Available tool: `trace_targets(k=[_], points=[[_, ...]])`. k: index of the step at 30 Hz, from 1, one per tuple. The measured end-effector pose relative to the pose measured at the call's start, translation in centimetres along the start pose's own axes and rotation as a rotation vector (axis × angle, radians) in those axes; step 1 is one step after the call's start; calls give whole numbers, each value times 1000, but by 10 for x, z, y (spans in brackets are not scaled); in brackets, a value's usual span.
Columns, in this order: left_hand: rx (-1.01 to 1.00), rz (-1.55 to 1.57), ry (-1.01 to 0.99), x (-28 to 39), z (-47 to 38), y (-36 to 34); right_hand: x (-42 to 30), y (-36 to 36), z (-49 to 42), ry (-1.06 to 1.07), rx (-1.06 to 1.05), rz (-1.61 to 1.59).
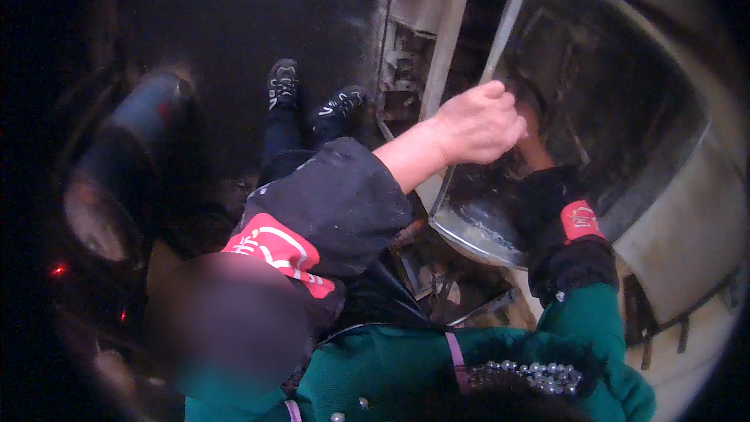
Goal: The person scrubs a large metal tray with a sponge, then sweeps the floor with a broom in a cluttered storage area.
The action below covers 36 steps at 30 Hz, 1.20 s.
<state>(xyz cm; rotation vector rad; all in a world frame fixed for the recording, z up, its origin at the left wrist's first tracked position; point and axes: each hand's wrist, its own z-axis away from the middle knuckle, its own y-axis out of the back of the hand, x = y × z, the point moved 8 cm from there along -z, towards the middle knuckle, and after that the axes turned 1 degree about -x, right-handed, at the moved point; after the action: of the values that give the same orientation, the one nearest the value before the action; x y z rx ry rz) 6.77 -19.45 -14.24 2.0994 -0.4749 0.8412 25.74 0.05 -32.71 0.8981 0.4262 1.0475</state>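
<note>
My left hand (481,124) is curled with its back toward me, above the left edge of a large, dark-bottomed metal tray or basin (638,105). Its fingertips are hidden, so whether it grips anything does not show. Just beyond it, in shadow, lies my right hand (532,143), largely covered by the left one and blurred. That hand is over the dark interior, and what its fingers touch cannot be made out. A pale upright bar (508,20) runs down to the left hand. Dark oversleeves with red patches cover both forearms.
Left of the basin is a pale frame (446,41) with cluttered compartments. Odds and ends (439,284) lie below its near rim. A blue cylindrical machine part, perhaps a motor (146,105), stands at left. My shoes (283,83) are on the dark floor. Small red lights glow lower left.
</note>
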Motion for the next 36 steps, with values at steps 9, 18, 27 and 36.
trace_targets(k=[9,18,27,36], points=[[-35,8,12,5,3,-5,-50,42,25,108,280,98],[-65,-67,7,8,-1,-3,-35,29,20,-336,-102,-215],[-290,-228,10,16,-5,-7,-82,142,28,-516,136,-635],[-391,-226,-5,17,-7,-14,15,241,40,-650,447,-888]])
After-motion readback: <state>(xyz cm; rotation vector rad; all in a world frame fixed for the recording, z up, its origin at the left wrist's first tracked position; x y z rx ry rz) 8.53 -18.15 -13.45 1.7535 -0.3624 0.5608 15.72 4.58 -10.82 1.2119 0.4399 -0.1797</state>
